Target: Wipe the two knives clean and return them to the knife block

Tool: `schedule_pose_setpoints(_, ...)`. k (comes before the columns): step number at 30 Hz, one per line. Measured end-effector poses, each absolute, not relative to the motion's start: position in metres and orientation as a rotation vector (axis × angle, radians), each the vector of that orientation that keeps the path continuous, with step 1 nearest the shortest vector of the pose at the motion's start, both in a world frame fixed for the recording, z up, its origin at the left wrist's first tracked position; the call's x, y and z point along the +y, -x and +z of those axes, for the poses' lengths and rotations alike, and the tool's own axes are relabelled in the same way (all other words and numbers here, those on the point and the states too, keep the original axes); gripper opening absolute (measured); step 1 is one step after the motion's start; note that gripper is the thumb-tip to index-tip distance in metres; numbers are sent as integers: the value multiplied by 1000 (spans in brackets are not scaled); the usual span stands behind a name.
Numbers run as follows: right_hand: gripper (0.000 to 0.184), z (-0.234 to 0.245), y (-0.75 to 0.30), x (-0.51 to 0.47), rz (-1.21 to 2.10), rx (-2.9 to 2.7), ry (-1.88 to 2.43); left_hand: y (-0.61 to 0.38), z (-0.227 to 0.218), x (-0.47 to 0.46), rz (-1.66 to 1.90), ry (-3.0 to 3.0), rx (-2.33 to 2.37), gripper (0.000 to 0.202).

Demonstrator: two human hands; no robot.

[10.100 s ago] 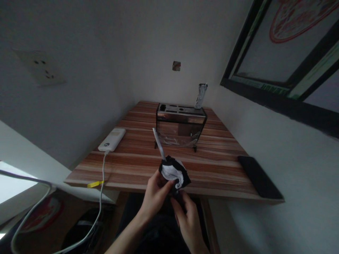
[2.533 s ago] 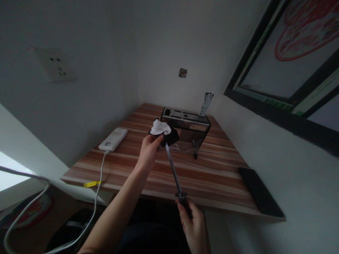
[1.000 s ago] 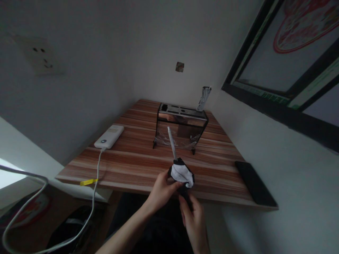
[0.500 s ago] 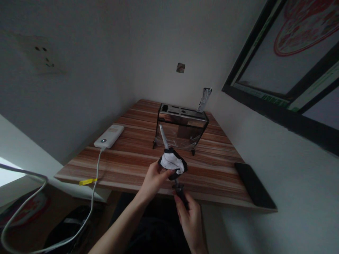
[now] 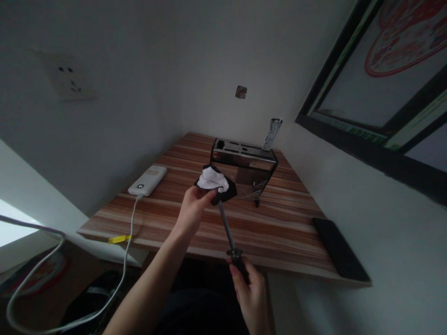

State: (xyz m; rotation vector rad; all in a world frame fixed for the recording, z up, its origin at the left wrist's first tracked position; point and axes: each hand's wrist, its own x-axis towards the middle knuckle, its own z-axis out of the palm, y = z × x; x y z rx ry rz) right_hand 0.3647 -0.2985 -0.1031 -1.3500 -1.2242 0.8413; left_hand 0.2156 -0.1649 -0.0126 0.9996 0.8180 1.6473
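Observation:
My right hand (image 5: 249, 284) is closed round the black handle of a sharpening steel (image 5: 226, 225), low at the table's front edge. The steel's grey rod slants up and away to the left. My left hand (image 5: 193, 204) pinches a black and white cloth (image 5: 213, 179) around the rod's upper end, so the tip is hidden. Behind the cloth stands a knife block (image 5: 244, 151) with a slotted metal top and black frame. A wrapped handle (image 5: 272, 134) sticks up at its right end.
A white power bank (image 5: 148, 180) with a white cable (image 5: 131, 228) and yellow tag (image 5: 118, 239) lies at left on the wood-grain table (image 5: 279, 237). A black phone (image 5: 340, 249) rests along the right edge. Walls close in behind and at both sides.
My left hand has slid the cloth up along the rod, away from the handle, baring the lower rod and covering the tip. My right hand keeps its grip; the view has shifted slightly.

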Motion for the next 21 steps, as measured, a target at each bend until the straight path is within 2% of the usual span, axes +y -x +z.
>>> schedule_pose_setpoints(12, 41, -105, -366, -301, 862, -1206, 1372, -206, 8, -147, 1754, -946, 795, 36)
schedule_pose_setpoints(21, 42, -123, -361, -306, 850, -1179, 1410, -208, -10, -150, 1700, -923, 793, 35)
